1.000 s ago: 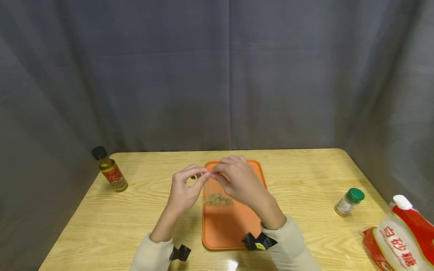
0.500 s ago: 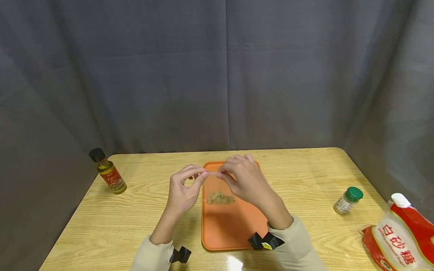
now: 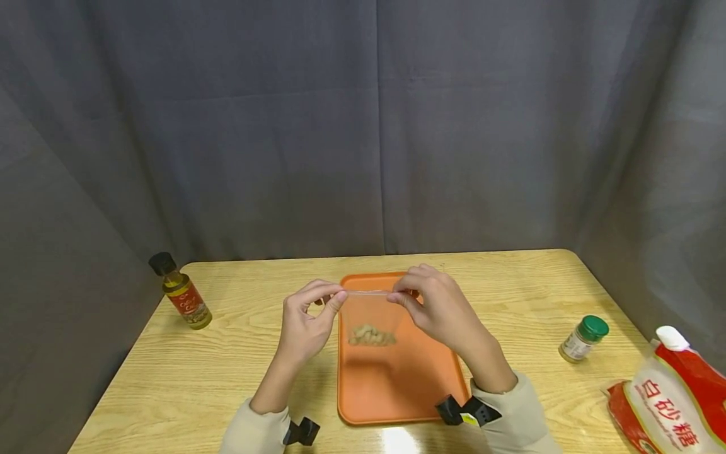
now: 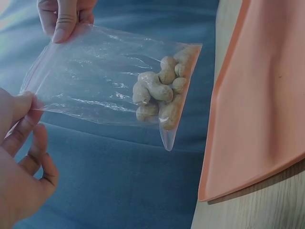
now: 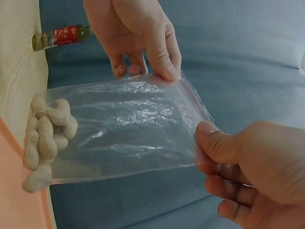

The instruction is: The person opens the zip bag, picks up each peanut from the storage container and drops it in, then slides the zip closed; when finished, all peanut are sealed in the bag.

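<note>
A clear zip-lock bag (image 3: pixel 368 308) hangs upright between my hands, above the orange tray (image 3: pixel 397 384). Several unshelled peanuts (image 5: pixel 46 138) lie in its bottom, also seen through the plastic in the left wrist view as tan peanuts (image 4: pixel 155 90). My left hand (image 3: pixel 308 321) pinches one top corner between thumb and index finger, its other fingers loosely bent. At the opposite end of the top edge, my right hand (image 3: pixel 445 312) pinches the plastic by the zip strip. A red line runs along that strip (image 5: pixel 193 100) in the right wrist view.
An olive oil bottle (image 3: pixel 189 302) with a black cap stands at the table's left edge. To the right are a small green-capped jar (image 3: pixel 584 338) and a red and white sugar bag (image 3: pixel 666 397). A dark curtain (image 3: pixel 363 139) surrounds the wooden table (image 3: pixel 227 372).
My right hand has slid right along the bag's top edge, from beside my left thumb to the far corner. More of the edge shows between the hands. My left hand has hardly moved.
</note>
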`<state>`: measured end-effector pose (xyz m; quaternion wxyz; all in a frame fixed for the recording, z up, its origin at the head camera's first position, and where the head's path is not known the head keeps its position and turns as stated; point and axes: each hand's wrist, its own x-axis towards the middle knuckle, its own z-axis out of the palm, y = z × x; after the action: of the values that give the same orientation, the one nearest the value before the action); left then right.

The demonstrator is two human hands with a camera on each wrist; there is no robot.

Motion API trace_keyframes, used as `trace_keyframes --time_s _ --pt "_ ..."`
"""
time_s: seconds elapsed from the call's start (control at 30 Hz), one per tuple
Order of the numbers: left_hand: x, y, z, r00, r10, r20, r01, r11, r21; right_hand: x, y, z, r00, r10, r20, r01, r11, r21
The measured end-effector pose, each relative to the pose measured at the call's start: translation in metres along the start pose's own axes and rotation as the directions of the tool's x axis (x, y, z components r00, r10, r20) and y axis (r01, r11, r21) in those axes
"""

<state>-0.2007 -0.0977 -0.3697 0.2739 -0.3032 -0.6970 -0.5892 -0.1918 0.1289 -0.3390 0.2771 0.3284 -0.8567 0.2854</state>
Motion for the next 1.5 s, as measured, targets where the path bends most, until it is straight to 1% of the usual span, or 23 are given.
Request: trace_keyframes --time_s 0.17,0.23,0.37,0.5,0.57,0.67,0.73,0.8,0.87,0.97,1.1,1.23,1.27,1.37,1.43,1.47,1.5 --pt "-0.001 0.001 0.0 1.0 0.007 0.011 -0.007 1.0 0.0 -0.005 0.006 -0.001 1.0 -0.009 -0.03 0.01 1.0 0.026" --pt "0.001 0.011 0.0 1.0 -0.001 0.017 0.001 1.0 0.006 -0.006 0.007 0.0 0.999 -0.021 -0.042 0.022 0.999 0.032" --pt "0.002 0.012 -0.002 1.0 -0.017 0.023 0.017 1.0 0.014 -0.005 0.008 0.003 0.998 -0.041 -0.054 0.043 0.998 0.043" --pt "0.003 0.01 -0.005 0.999 -0.035 0.024 0.034 0.999 0.026 -0.002 0.008 0.005 0.998 -0.035 -0.046 0.038 0.997 0.061" --pt "0.002 0.003 -0.006 0.998 -0.053 0.033 0.051 0.998 0.036 -0.001 0.009 0.007 0.999 -0.024 -0.035 0.027 0.997 0.069" --pt "0.001 -0.011 -0.012 0.994 -0.088 0.062 0.085 0.995 0.053 0.001 0.008 0.01 1.0 -0.012 -0.013 0.013 0.997 0.083" --pt "0.001 -0.021 -0.02 0.988 -0.122 0.096 0.115 0.991 0.073 0.004 0.007 0.013 1.0 -0.01 0.008 0.009 0.996 0.092" --pt "0.002 -0.027 -0.031 0.978 -0.158 0.138 0.146 0.985 0.093 0.007 0.006 0.019 0.999 -0.012 0.035 0.008 0.995 0.102" --pt "0.002 -0.029 -0.043 0.962 -0.2 0.185 0.179 0.976 0.12 0.01 0.003 0.025 0.997 -0.015 0.07 0.007 0.994 0.109" --pt "-0.001 -0.031 -0.062 0.935 -0.254 0.249 0.22 0.963 0.157 0.013 -0.003 0.036 0.991 -0.021 0.13 0.005 0.993 0.119" --pt "-0.006 -0.031 -0.089 0.896 -0.287 0.34 0.237 0.954 0.181 0.015 -0.014 0.049 0.98 -0.05 0.193 0.02 0.988 0.156" --pt "-0.011 -0.026 -0.117 0.852 -0.33 0.407 0.269 0.942 0.2 0.017 -0.026 0.063 0.967 -0.095 0.237 0.037 0.97 0.239" --pt "-0.012 -0.025 -0.123 0.837 -0.351 0.42 0.289 0.935 0.206 0.017 -0.028 0.067 0.963 -0.102 0.25 0.034 0.964 0.262" --pt "-0.015 -0.025 -0.138 0.778 -0.427 0.461 0.357 0.904 0.235 0.018 -0.033 0.081 0.95 -0.09 0.299 -0.01 0.948 0.319" --pt "-0.017 -0.031 -0.143 0.735 -0.467 0.492 0.397 0.884 0.246 0.018 -0.031 0.092 0.938 -0.056 0.342 -0.065 0.941 0.333" --pt "-0.018 -0.036 -0.144 0.714 -0.483 0.506 0.417 0.875 0.247 0.018 -0.029 0.098 0.932 -0.034 0.361 -0.09 0.942 0.323" --pt "-0.019 -0.042 -0.143 0.7 -0.495 0.514 0.428 0.868 0.253 0.018 -0.025 0.103 0.925 -0.009 0.379 -0.118 0.944 0.309"
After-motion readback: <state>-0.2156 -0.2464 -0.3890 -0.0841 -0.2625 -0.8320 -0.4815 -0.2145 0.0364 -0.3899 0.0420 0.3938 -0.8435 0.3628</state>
